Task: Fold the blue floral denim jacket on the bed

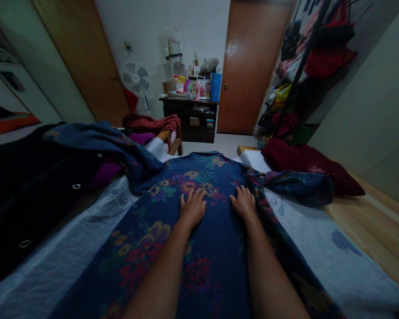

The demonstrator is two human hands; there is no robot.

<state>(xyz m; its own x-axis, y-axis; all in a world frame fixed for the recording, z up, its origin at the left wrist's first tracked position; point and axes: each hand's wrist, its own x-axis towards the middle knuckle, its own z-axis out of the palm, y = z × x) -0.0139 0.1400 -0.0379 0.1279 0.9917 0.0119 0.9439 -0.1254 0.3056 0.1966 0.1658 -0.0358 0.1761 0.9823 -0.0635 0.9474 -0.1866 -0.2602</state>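
Note:
A dark blue floral garment (216, 239) with long sleeves lies spread face down on the bed, its collar at the far end. My left hand (193, 207) rests flat on its upper back, fingers apart. To the right, my right hand (243, 201) lies flat on the same cloth near the side, its fingers also spread. One sleeve (99, 139) stretches out to the left over dark clothes, and the other sleeve (299, 184) reaches right across the sheet. Neither hand grips the cloth.
A light patterned sheet (295, 230) covers the bed. Black cloth with metal eyelets (36, 190) lies at the left, and a folded maroon garment (312, 166) at the right. Beyond stand a dark cabinet (199, 133), a white fan (135, 76) and a brown door (252, 66).

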